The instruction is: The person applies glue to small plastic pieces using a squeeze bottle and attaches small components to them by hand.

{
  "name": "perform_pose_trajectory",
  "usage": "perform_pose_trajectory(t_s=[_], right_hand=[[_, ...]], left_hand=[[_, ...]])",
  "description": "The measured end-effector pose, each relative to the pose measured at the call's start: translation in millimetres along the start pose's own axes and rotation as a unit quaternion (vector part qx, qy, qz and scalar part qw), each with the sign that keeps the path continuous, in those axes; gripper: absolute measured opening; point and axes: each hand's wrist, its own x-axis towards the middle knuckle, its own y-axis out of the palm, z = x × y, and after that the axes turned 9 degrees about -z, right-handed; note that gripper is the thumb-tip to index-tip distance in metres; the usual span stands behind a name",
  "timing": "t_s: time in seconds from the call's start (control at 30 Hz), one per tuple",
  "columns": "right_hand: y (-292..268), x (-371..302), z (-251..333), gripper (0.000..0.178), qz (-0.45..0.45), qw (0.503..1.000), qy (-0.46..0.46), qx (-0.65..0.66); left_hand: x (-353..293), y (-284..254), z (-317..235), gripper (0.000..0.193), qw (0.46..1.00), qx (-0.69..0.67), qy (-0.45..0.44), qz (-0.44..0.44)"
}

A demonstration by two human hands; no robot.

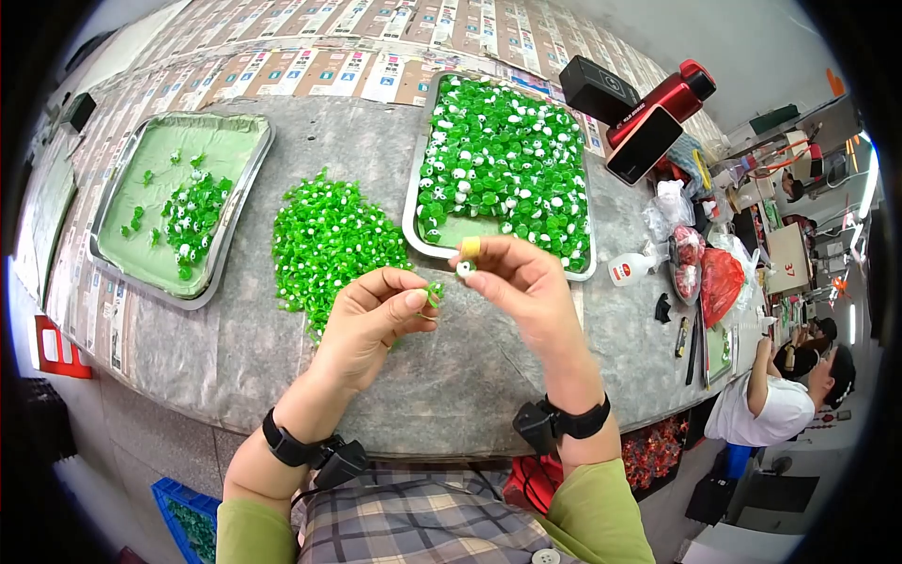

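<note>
My left hand (368, 321) pinches a small green plastic piece (434, 293) between thumb and fingers. Close beside it, my right hand (528, 291) grips a small white bead with a dark spot (465, 269) at its fingertips; a yellow band wraps one finger. The bead and the green piece are slightly apart. Behind my left hand lies a heap of similar green pieces (336, 235) on the grey table cover. Beyond my right hand stands a metal tray (409, 211), densely filled with green pieces bearing white beads.
At left, a green-lined tray (132, 202) holds a small cluster of bead-and-green pieces. A red flask (658, 99), phone (644, 146) and black box (598, 89) stand back right. Nearer are a white bottle (631, 268) and red bag (722, 287). Another person (766, 409) sits at far right.
</note>
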Motion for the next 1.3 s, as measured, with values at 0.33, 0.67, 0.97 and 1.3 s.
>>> perform_pose_trajectory(t_s=[0.33, 0.67, 0.97, 1.3], right_hand=[[4, -27, -24, 0.019, -0.007, 0.979, 0.087, 0.185], [6, -30, -19, 0.021, -0.061, 0.988, 0.059, 0.130], [7, -32, -18, 0.021, -0.038, 0.990, 0.023, 0.136], [5, -34, -20, 0.025, -0.018, 0.998, 0.017, 0.057]], left_hand=[[1, 7, 6, 0.014, 0.999, 0.037, -0.002, 0.016], [2, 5, 9, 0.012, 0.999, 0.045, 0.026, -0.016], [2, 6, 10, 0.011, 0.995, 0.086, 0.053, -0.026], [-2, 8, 11, 0.009, 0.920, 0.287, 0.266, -0.020]])
